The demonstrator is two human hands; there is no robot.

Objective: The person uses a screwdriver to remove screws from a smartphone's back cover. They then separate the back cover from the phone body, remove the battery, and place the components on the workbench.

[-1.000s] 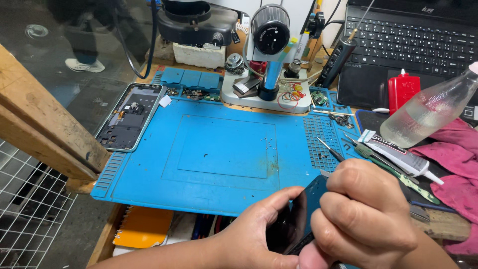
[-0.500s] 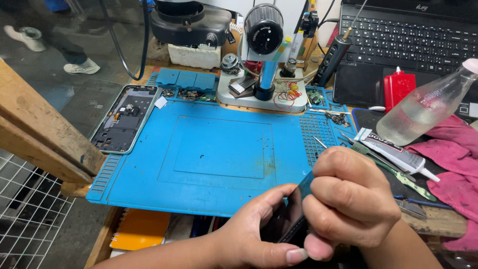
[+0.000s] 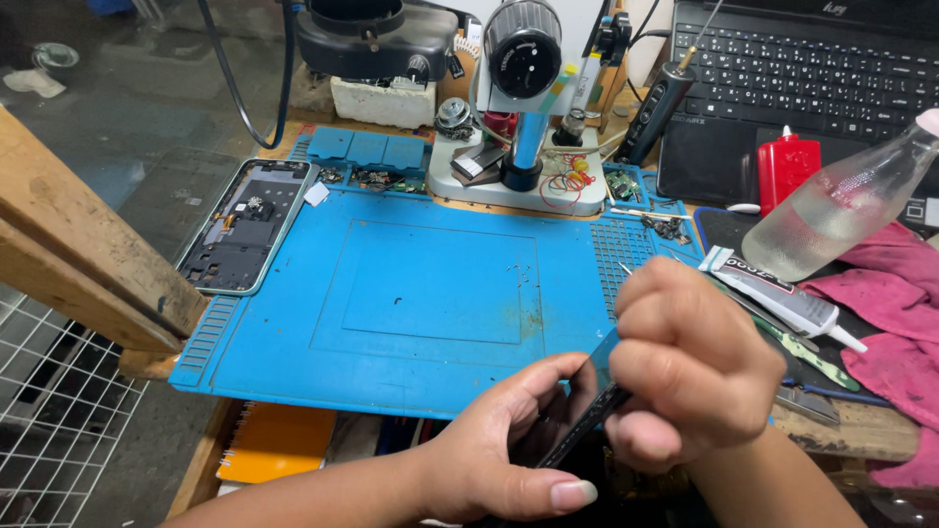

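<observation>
My left hand [image 3: 509,440] grips a dark flat phone screen [image 3: 585,416] by its edge at the front of the blue work mat [image 3: 411,293]. My right hand [image 3: 690,367] is closed in a fist over the upper part of that screen and pinches a thin metal tool whose tip [image 3: 624,268] sticks out above the knuckles. Most of the screen is hidden behind both hands. An opened phone frame [image 3: 245,227] lies face up at the mat's left edge.
A microscope [image 3: 520,108] stands at the back of the mat with small parts around its base. Right of my hands lie a glue tube [image 3: 782,295], a clear bottle [image 3: 841,210], a red container [image 3: 787,168], pink cloth [image 3: 895,284] and a laptop [image 3: 802,78]. A wooden beam [image 3: 88,254] runs at left.
Both hands, still holding the screen, have shifted a little up and toward the mat. The right fist now sits higher over the screen's top edge.
</observation>
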